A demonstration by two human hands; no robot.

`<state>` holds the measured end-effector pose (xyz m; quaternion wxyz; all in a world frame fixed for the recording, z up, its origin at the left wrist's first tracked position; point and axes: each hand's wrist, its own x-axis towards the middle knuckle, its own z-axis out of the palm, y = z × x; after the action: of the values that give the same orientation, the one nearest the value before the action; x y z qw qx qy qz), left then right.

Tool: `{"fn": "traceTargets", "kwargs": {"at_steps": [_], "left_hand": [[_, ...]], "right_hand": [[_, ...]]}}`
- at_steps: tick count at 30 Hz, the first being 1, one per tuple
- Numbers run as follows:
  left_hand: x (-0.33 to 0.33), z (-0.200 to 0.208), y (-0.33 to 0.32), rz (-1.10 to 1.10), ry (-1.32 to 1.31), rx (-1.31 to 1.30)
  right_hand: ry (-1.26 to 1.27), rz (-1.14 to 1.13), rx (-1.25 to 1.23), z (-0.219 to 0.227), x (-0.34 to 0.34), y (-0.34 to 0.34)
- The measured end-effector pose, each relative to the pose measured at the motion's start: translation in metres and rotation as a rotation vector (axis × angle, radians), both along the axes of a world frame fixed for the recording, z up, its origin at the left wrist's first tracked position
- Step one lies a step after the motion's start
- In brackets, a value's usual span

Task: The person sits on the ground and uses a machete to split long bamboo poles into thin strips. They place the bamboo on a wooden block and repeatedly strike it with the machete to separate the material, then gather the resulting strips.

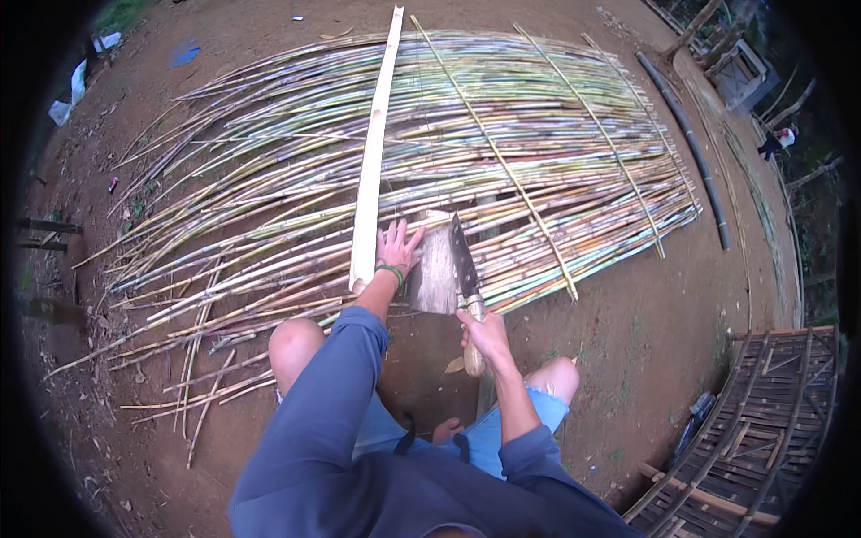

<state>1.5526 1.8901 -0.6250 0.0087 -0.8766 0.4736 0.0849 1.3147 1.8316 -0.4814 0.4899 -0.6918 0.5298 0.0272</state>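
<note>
My right hand [485, 337] is wrapped round the wooden handle of a machete [464, 255], whose dark broad blade points away from me. The blade lies along the right side of a pale, weathered wooden block [437, 269] in front of my knees. Beside the block's left edge, my left hand [399, 247] has its fingers spread, with a green band at the wrist. Just left of that hand stretches a long split bamboo length [372, 161], pale inside, reaching far over the laid-out poles. Whether the left fingers touch it I cannot tell.
Many thin poles [296, 188] cover the ground ahead, with several crosswise sticks [511, 166] over them. A dark pipe-like pole [686, 148] lies at the right. A slatted bamboo rack [753, 430] stands at the lower right. Another person [778, 141] is far right.
</note>
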Motion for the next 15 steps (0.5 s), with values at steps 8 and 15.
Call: {"fn": "traceTargets", "kwargs": {"at_steps": [8, 15], "left_hand": [[-0.003, 0.023, 0.001, 0.065, -0.01, -0.115], [0.001, 0.025, 0.001, 0.115, 0.034, -0.13]], "right_hand": [[-0.56, -0.149, -0.124, 0.071, -0.001, 0.01], [-0.189, -0.062, -0.179, 0.005, -0.005, 0.023]]}}
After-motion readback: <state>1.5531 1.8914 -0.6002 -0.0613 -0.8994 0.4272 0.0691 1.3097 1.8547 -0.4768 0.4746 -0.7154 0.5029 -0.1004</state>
